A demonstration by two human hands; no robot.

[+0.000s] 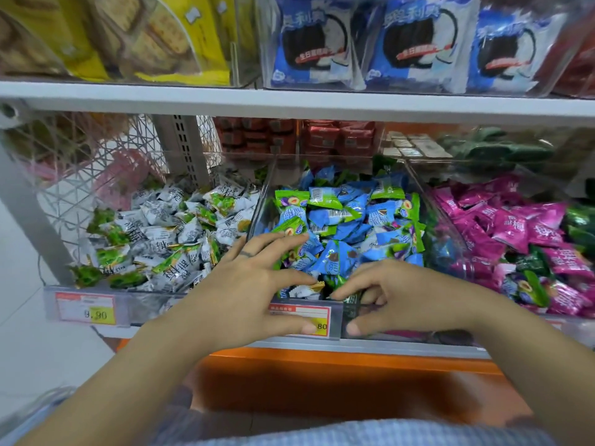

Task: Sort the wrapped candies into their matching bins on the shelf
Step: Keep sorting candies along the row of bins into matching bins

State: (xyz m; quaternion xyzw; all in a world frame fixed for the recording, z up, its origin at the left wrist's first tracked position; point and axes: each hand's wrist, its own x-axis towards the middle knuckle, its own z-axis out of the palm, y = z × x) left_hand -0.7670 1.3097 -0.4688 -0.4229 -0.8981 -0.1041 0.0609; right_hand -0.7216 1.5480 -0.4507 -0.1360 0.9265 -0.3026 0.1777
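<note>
Illumination is bright, even and diffuse; shadows are soft. Glare streaks the clear bin walls (449,243). Blue packets (309,43) and shirt (354,436) are blurred. Wide-angle distortion bows the shelf edge (289,103).

price tag (309,313): first numbers were hidden under left hand (257,284) thumb | dark green candy (351,305): was half hidden by right hand (409,291) fingers, hold unclear | pink candies (515,233): right of those fingers, were cut off | red packs (322,140): beyond fingertips, looked blurry
</note>
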